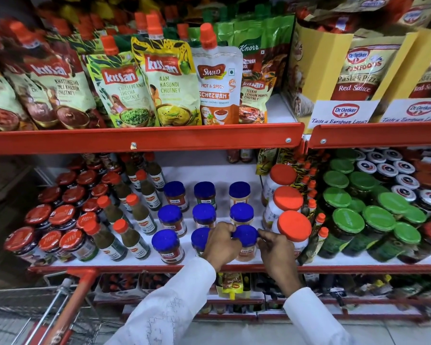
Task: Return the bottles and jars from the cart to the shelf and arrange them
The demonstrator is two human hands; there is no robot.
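Nine blue-lidded Veeba jars [204, 191] stand at the centre of the lower shelf [234, 268] in three rows of three, one front jar partly hidden. At three o'clock are three large orange-lidded jars [287, 198]. At nine o'clock are about eight orange-capped green sauce bottles [141, 215]. At twelve o'clock, four Kissan chutney pouches [168, 82] show readable names, beside one Swad Schezwan pouch [218, 85]. Two hands [220, 241] reach in.

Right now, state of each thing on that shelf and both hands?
Front-right blue-lid jar: upright, lid on, gripped by both hands.
Left hand: grip closed on that jar's lid.
Right hand: fingers on that jar's right side.
Other blue-lid jars: upright, capped, in rows.
Green sauce bottles: upright, capped.
Cart: contents unclear.
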